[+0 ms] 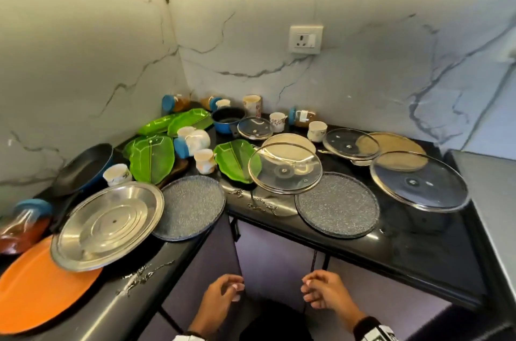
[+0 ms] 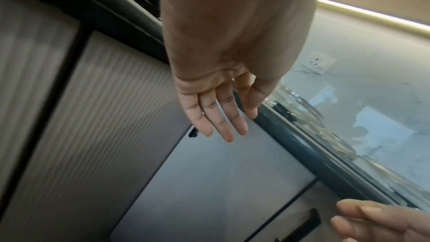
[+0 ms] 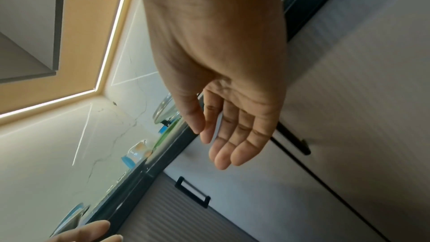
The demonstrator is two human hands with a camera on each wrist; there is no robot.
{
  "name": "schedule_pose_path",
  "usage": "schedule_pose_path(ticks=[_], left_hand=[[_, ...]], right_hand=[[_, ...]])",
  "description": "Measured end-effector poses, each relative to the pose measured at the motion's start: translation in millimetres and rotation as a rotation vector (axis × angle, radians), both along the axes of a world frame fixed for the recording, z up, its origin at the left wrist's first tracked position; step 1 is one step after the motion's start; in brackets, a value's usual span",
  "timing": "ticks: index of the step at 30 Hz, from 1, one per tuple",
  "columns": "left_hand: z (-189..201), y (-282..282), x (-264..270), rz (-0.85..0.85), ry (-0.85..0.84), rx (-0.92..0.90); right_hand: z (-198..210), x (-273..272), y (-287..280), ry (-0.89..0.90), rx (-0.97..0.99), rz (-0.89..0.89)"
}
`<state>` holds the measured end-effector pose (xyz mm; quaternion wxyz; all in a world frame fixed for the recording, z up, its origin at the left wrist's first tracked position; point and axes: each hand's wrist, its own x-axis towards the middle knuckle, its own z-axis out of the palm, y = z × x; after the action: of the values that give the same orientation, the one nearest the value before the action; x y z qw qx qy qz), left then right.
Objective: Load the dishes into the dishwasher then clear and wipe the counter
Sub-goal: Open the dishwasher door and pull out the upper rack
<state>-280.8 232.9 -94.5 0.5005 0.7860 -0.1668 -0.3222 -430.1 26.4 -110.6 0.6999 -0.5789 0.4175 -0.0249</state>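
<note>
Both the left hand [image 1: 220,292] and right hand [image 1: 324,289] hang empty, fingers relaxed — best start with the near speckled plate [image 1: 337,204] — lifting its overhanging rim.

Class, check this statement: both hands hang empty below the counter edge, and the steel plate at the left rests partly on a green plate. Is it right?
One detail is wrong. In the head view the steel plate rests partly on an orange plate, not a green one. Both the left hand and the right hand do hang empty below the counter edge.

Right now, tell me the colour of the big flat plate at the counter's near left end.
Orange plate, partly under a steel lid; clearest in the head view.
</note>
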Motion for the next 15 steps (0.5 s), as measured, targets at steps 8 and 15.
schedule_pose_path(ticks=[8,15], left_hand=[[10,-53,-42,-0.121,0.059,-0.140],[8,-88,-108,-0.245,0.076,-0.133]], right_hand=[[17,-86,-22,0.039,-0.105,-0.179],[5,-182,-34,0.087,-0.079,-0.319]])
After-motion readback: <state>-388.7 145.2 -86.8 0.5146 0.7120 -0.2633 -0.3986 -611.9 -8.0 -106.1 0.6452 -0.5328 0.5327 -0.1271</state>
